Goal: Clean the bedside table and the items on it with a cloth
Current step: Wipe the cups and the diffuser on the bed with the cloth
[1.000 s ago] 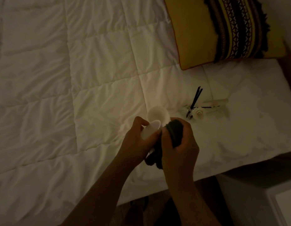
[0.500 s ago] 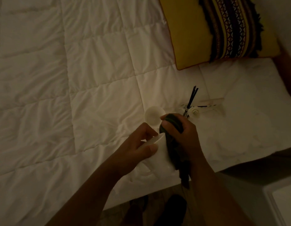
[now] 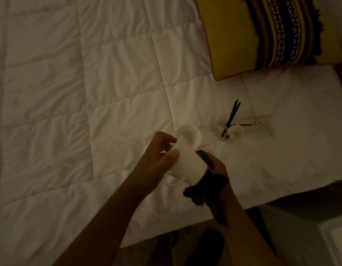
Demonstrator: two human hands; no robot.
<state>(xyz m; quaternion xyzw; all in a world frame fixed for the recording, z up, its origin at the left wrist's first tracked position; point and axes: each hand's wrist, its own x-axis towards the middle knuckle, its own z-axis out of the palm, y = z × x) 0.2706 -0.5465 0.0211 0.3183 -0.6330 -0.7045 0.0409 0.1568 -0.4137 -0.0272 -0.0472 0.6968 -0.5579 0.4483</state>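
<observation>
My left hand (image 3: pixel 156 160) holds a white mug (image 3: pixel 189 164) tilted on its side over the bed, base toward the pillow, handle hanging below. My right hand (image 3: pixel 218 169) grips a dark cloth (image 3: pixel 202 191) against the mug's open end and right side; part of the cloth hangs below the mug. A white round lid or dish (image 3: pixel 188 134) lies on the quilt just behind the mug. A reed diffuser with black sticks (image 3: pixel 231 120) lies on the bed to the right. Only a corner of the bedside table (image 3: pixel 335 239) shows at the lower right.
The white quilted bed (image 3: pixel 89 93) fills most of the view. A yellow pillow with a dark patterned stripe (image 3: pixel 262 31) sits at the top right. The bed's edge runs diagonally at the lower right, with dark floor (image 3: pixel 204 246) below it.
The mug has been turned so its base points up and away. My right hand with the cloth slid down from the top of the mug to its open end.
</observation>
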